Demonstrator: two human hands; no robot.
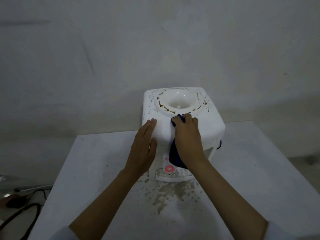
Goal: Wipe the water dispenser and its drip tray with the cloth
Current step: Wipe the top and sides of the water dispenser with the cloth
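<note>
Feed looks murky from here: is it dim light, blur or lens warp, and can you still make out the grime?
Head view: dim, flat light with soft focus; wide-angle bending at the table edges; no glare; brown grime on the dispenser top still reads; the right hand and its dark cloth shade the drip tray.

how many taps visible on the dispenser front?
1. A pink tap shows on the water dispenser front, just above the drip tray. The dark blue cloth hanging from the right hand may hide another beside it.
</note>
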